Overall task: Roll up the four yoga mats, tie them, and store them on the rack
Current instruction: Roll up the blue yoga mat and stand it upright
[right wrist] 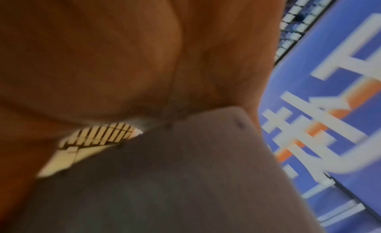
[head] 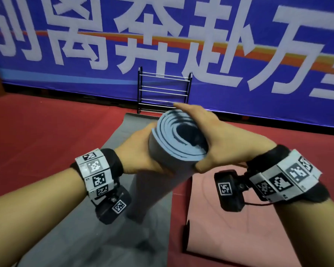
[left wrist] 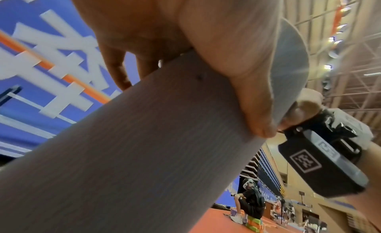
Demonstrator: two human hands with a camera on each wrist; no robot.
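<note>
A rolled grey-blue yoga mat [head: 174, 143] stands nearly upright between my hands, its spiral end facing up. My left hand [head: 141, 151] grips its left side, the thumb wrapped round the front. My right hand [head: 218, 139] grips the right side, fingers over the top rim and thumb at the front. In the left wrist view the roll [left wrist: 132, 155] fills the middle under my left hand [left wrist: 216, 60]. In the right wrist view, blurred, my right hand [right wrist: 123, 57] lies against the roll [right wrist: 175, 179]. No tie is visible on it.
A flat grey mat [head: 93, 228] lies on the red floor below the roll, and a pink mat [head: 229, 218] lies to its right. A black rack with metal bars [head: 164, 89] stands empty against the blue banner ahead. Another person [left wrist: 249, 202] kneels far off.
</note>
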